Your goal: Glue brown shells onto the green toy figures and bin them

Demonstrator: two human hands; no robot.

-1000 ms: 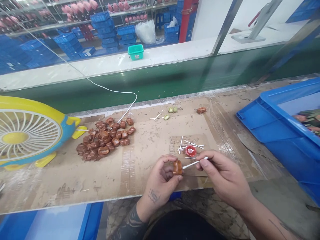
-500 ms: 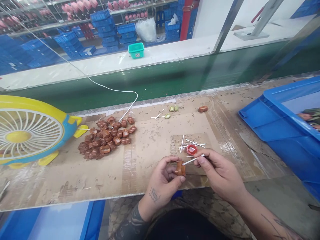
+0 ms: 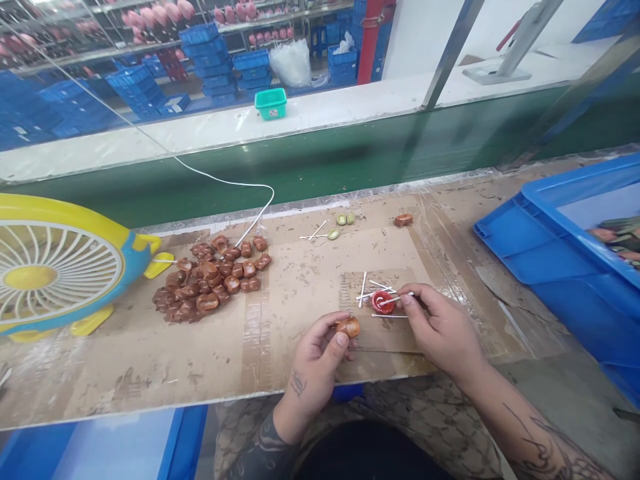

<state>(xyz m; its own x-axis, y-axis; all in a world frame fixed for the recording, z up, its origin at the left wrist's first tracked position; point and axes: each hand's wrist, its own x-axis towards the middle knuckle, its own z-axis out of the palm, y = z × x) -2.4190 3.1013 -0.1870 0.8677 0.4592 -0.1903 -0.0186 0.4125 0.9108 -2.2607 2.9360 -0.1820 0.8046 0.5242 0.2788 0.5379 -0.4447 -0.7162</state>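
Observation:
A glossy brown hollow piece (image 3: 349, 327) is pinched between the thumb and fingers of my left hand (image 3: 323, 350), just above the front edge of the cardboard. My right hand (image 3: 440, 327) grips a white cotton swab (image 3: 397, 299), its far tip inside a small red dish (image 3: 382, 302). Around that dish several loose cotton swabs (image 3: 363, 289) lie on a cardboard square (image 3: 353, 340). To the left is a heap of similar brown pieces (image 3: 210, 277).
A yellow and blue fan (image 3: 107, 267) stands at the left, a white cord running behind the heap. On the right is a large blue crate (image 3: 540, 247). Small green pieces (image 3: 333, 234) and one brown piece (image 3: 403, 220) lie at the back. A green basket (image 3: 271, 104) sits on the ledge.
The swab's tip has moved from the brown piece into the red dish, my right hand shifting away. My left hand has turned the brown piece and drawn slightly left.

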